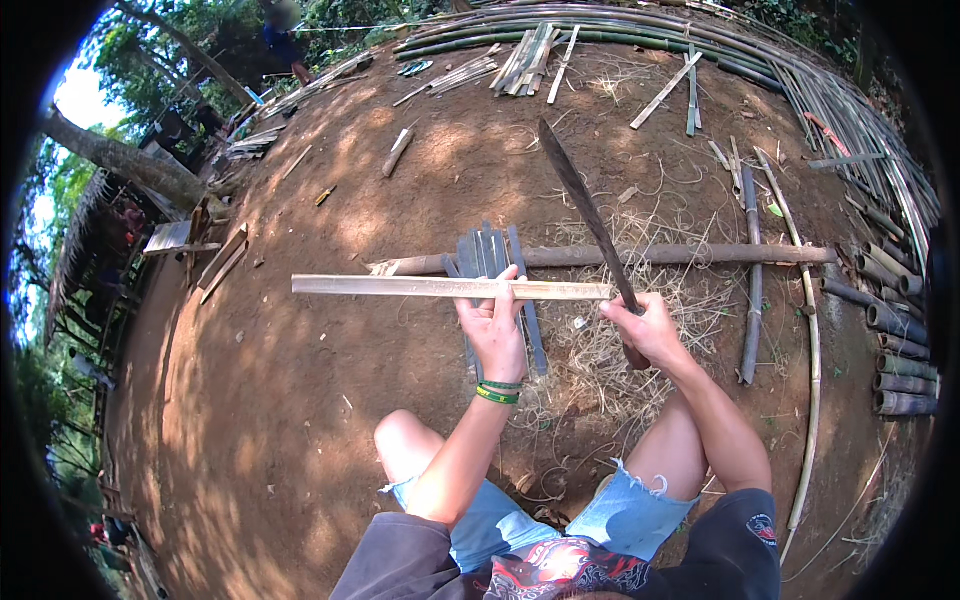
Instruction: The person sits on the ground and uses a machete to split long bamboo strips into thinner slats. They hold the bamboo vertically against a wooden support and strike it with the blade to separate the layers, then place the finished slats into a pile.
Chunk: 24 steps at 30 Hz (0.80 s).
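My left hand (497, 335) is closed round a pale split bamboo strip (400, 287), which lies level across in front of me. Green bands circle that wrist. In my right hand (648, 328) is the handle of a machete (583, 195); its long dark blade points up and away to the left. The strip's right end comes close to the blade near the handle; whether they touch I cannot tell. Beneath the strip, several dark bamboo slats (487, 250) rest over a log (680, 255) on the ground.
Curly shavings (600, 385) are heaped between and beyond my knees. A dark pole (752, 280) and a long thin pole (812, 370) lie to the right. Cut bamboo tubes (905, 383) are stacked at the far right. Split strips (527, 60) and long green poles (640, 42) lie at the back.
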Available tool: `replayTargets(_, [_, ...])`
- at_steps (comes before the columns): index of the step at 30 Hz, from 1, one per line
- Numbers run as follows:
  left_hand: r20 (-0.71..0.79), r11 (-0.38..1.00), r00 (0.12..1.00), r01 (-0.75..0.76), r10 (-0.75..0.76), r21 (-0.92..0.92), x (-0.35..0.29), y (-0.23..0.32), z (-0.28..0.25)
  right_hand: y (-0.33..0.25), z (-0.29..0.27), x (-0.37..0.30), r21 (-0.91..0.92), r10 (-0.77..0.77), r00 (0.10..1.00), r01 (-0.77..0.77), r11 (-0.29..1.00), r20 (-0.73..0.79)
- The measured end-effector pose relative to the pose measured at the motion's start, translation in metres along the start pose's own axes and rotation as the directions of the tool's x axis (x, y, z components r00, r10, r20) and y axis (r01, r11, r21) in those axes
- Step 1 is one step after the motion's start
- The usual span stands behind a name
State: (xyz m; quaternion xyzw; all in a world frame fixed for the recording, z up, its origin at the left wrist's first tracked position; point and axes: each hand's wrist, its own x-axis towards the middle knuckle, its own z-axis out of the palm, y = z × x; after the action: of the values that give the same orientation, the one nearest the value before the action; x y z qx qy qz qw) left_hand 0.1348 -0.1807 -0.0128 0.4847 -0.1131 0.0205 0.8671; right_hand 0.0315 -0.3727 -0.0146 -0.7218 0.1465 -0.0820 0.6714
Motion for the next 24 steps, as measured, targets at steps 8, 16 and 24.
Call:
replayTargets(8, [-0.001,0.986,0.992,0.129,-0.13,-0.104,-0.054,-0.004,0.037,-0.002,0.019,0.002,0.489,0.048,0.998,-0.023,0.872,-0.038])
replayTargets(16, [0.648,0.649,0.563,0.749,-0.512,-0.138,-0.07,0.033,-0.057,-0.007,-0.022,0.005,0.687,0.086,0.978,0.07,0.724,-0.19])
replayTargets(24, [0.583,0.467,0.161,0.776,-0.796,0.423,-0.081,0.094,-0.063,0.013,-0.032,0.021,0.456,-0.067,0.949,0.21,0.865,-0.309])
